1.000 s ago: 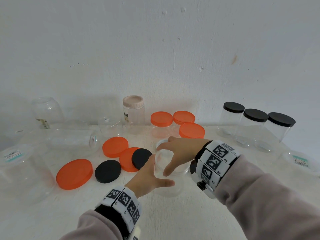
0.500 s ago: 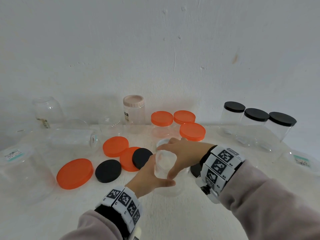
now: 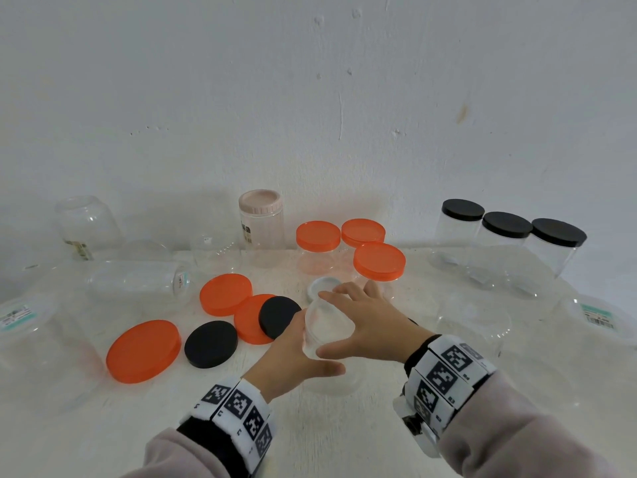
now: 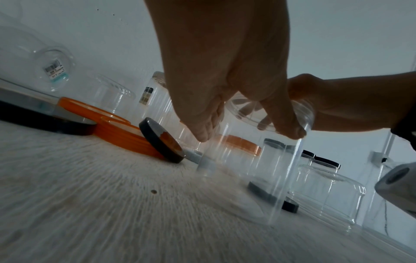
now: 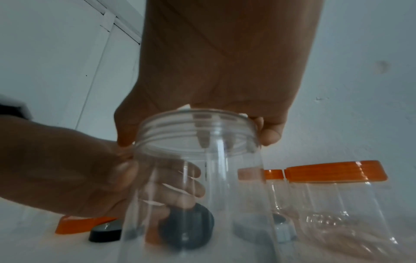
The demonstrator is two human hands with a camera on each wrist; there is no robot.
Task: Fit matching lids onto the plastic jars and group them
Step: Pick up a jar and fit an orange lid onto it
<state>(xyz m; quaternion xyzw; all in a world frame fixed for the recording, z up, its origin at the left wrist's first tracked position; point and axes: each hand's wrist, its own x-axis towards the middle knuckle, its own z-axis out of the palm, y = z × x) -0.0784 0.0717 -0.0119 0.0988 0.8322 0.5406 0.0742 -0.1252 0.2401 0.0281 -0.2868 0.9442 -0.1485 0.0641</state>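
Between both hands [image 3: 372, 326], clear ribbed-neck jar [image 5: 195, 178].

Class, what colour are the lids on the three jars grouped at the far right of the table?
Black lids, seen best in the head view.

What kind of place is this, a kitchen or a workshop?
Probably neither: it looks like a plain recording setup. A bare white wall, a white table of empty jars and loose lids, and coded marker bands on both wrists suggest that.
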